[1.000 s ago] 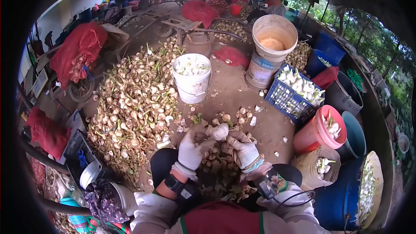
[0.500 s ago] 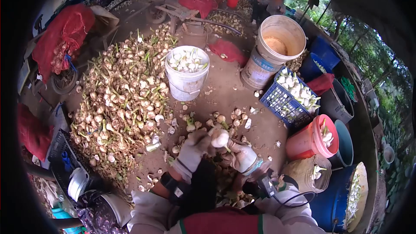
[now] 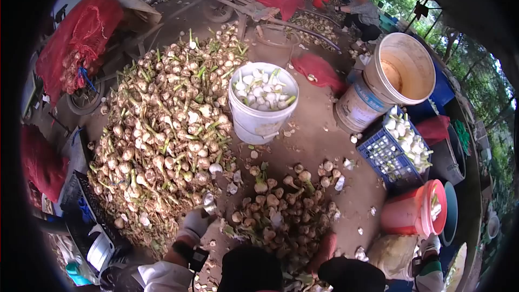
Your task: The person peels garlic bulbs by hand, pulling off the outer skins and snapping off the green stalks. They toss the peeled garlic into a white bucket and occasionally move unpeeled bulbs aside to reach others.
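Observation:
My left hand (image 3: 197,224), in a pale work glove, hovers at the lower right edge of the big heap of garlic bulbs (image 3: 167,135). Its fingers are apart, close to a piece of white garlic skin (image 3: 210,202) on the ground. Far to the right, my gloved right hand (image 3: 431,244) reaches beside the pink bucket (image 3: 405,213) and a pale sack-like container (image 3: 393,255). Its fingers are small and blurred, so I cannot tell what they hold. A smaller pile of untrimmed garlic (image 3: 284,211) lies between my arms, in front of my knees.
A white bucket (image 3: 258,124) of cleaned garlic stands ahead. Two stacked buckets (image 3: 373,94) and a blue crate (image 3: 386,157) of white garlic are on the right. Red net sacks (image 3: 86,38) lean at the left. Another person (image 3: 363,13) crouches at the back right.
The garlic bulb is gone from between my hands. They have moved apart, the left toward the heap and the right out to the containers. The view has shifted too.

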Demonstrator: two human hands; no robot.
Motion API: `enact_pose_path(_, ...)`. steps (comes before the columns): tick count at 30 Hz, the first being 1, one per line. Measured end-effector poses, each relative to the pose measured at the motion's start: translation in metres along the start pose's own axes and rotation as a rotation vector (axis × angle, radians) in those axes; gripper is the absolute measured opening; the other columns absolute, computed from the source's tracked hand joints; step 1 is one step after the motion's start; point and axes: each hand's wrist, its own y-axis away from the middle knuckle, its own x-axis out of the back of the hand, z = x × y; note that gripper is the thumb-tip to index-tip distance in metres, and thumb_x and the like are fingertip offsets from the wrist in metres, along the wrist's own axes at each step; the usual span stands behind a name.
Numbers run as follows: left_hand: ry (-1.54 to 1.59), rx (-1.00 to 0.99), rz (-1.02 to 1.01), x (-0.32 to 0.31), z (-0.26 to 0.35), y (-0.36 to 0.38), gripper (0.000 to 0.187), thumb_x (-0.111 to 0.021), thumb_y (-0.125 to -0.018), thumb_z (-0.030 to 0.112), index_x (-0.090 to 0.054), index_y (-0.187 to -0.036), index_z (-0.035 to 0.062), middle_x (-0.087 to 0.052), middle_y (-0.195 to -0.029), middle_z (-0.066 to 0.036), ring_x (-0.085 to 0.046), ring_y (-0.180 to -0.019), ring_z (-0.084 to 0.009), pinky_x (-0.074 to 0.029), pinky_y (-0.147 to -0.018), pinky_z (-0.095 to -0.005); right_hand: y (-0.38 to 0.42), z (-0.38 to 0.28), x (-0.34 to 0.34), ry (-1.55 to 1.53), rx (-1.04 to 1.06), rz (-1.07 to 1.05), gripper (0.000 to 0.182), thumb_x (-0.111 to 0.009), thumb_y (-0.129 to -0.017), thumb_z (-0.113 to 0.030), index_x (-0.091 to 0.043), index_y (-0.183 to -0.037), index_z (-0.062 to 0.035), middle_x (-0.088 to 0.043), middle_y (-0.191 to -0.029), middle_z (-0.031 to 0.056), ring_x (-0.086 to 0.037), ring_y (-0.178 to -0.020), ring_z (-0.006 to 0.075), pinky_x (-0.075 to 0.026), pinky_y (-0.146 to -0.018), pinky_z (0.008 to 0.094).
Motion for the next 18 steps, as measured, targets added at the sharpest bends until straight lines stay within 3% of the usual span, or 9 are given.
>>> enact_pose_path(3,0.150,0.068,-0.094,-0.027,-0.001,-0.006,0.048,-0.062,-0.086,0.046,-0.069,-0.089,-0.0012,-0.068,-0.080,-0.021,-0.067,-0.078,-0.0309,-0.050,-0.070,-0.0390,-0.013,-0.127,0.037,-0.545,0.397,0.046,0.033,-0.067,-0.077,-0.018,-0.060,-0.103,0.0020,-0.063,-0.094,0.0252,-0.061,-0.093,0.0409,-0.049,-0.079,0.0457)
enact_pose_path(4,0.123,0.077,-0.123,-0.044,-0.010,-0.013,0.041,-0.063,-0.086,0.041,-0.069,-0.089,0.0002,-0.068,-0.082,-0.020,-0.066,-0.081,-0.0330,-0.051,-0.073,-0.0400,-0.010,-0.198,0.078,-0.487,0.484,0.044,0.032,-0.065,-0.079,-0.015,-0.060,-0.105,0.0022,-0.064,-0.095,0.0245,-0.061,-0.092,0.0405,-0.049,-0.078,0.0463)
enact_pose_path(5,0.261,-0.018,-0.105,-0.061,-0.018,-0.013,0.035,-0.063,-0.087,0.033,-0.067,-0.098,0.0009,-0.069,-0.090,-0.019,-0.067,-0.086,-0.0306,-0.051,-0.075,-0.0385,-0.026,-0.261,0.093,-0.620,0.754,0.063,0.030,-0.065,-0.080,-0.013,-0.060,-0.106,0.0007,-0.064,-0.093,0.0227,-0.063,-0.087,0.0388,-0.050,-0.074,0.0449)
enact_pose_path(8,0.560,-0.015,-0.206,-0.063,-0.006,-0.007,0.036,-0.064,-0.087,0.028,-0.063,-0.112,0.0022,-0.068,-0.104,-0.017,-0.065,-0.098,-0.0283,-0.050,-0.084,-0.0368,0.010,-0.439,0.191,-0.733,0.952,0.147,0.033,-0.065,-0.084,-0.020,-0.059,-0.112,-0.0052,-0.064,-0.095,0.0200,-0.064,-0.085,0.0375,-0.052,-0.072,0.0443)
enact_pose_path(9,0.637,-0.011,-0.268,-0.056,-0.004,-0.008,0.038,-0.064,-0.086,0.028,-0.062,-0.115,0.0026,-0.068,-0.107,-0.016,-0.064,-0.101,-0.0276,-0.049,-0.087,-0.0365,0.017,-0.491,0.213,-0.723,1.079,0.274,0.034,-0.065,-0.083,-0.020,-0.057,-0.114,-0.0063,-0.064,-0.098,0.0201,-0.063,-0.086,0.0384,-0.052,-0.073,0.0453)
enact_pose_path(10,0.560,0.086,-0.179,-0.094,-0.052,-0.008,0.039,-0.065,-0.086,0.029,-0.062,-0.115,0.0024,-0.068,-0.105,-0.015,-0.064,-0.100,-0.0240,-0.049,-0.088,-0.0353,0.025,-0.538,0.238,-0.826,1.256,0.401,0.036,-0.065,-0.082,-0.019,-0.056,-0.115,-0.0071,-0.063,-0.101,0.0196,-0.062,-0.087,0.0395,-0.052,-0.074,0.0461)
enact_pose_path(14,0.690,0.271,-0.126,-0.090,-0.072,0.009,0.037,-0.066,-0.086,0.026,-0.063,-0.112,0.0000,-0.069,-0.097,-0.012,-0.064,-0.088,-0.0177,-0.051,-0.081,-0.0314,0.043,-0.697,0.280,-0.939,1.285,0.250,0.039,-0.065,-0.081,-0.021,-0.055,-0.117,-0.0094,-0.064,-0.099,0.0216,-0.062,-0.089,0.0405,-0.050,-0.076,0.0459)
enact_pose_path(16,1.104,0.477,-0.149,-0.090,-0.082,0.017,0.036,-0.060,-0.092,0.022,-0.057,-0.114,-0.0058,-0.066,-0.097,-0.014,-0.066,-0.085,-0.0231,-0.054,-0.075,-0.0339,0.042,-0.753,0.279,-0.865,1.405,0.186,0.041,-0.066,-0.079,-0.021,-0.055,-0.118,-0.0122,-0.065,-0.093,0.0217,-0.062,-0.086,0.0407,-0.050,-0.077,0.0460)
enact_pose_path(18,1.143,0.519,-0.088,-0.086,-0.080,0.025,0.034,-0.060,-0.092,0.020,-0.057,-0.113,-0.0060,-0.066,-0.096,-0.015,-0.066,-0.084,-0.0242,-0.054,-0.074,-0.0347,0.039,-0.792,0.260,-0.804,1.528,0.124,0.040,-0.066,-0.079,-0.020,-0.055,-0.117,-0.0126,-0.065,-0.092,0.0217,-0.062,-0.085,0.0407,-0.050,-0.077,0.0457)
